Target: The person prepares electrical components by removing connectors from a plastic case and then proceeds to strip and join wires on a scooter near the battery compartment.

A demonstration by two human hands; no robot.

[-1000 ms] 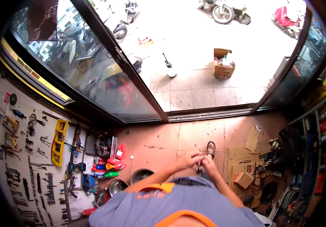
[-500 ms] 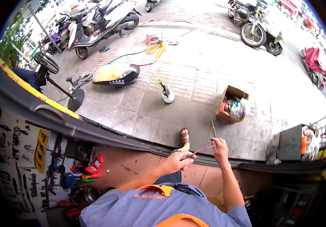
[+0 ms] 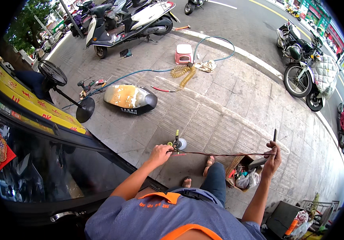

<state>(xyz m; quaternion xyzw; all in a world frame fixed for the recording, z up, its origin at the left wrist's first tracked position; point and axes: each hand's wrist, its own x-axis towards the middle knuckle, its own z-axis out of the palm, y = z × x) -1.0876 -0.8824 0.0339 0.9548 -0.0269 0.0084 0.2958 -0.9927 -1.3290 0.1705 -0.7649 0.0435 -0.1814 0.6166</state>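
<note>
We hold thin wire [image 3: 220,154] taut: left hand [image 3: 160,154] pinching one end; right hand [image 3: 272,159] gripping other; keep tension even, avoid kinks.

Both arms reach forward, bare below short sleeves, held well apart; the left hand [image 3: 160,154] is curled shut, knuckles up; the right hand [image 3: 272,158] — raised a little higher (wrist bent) — pinches its fingers together.
</note>
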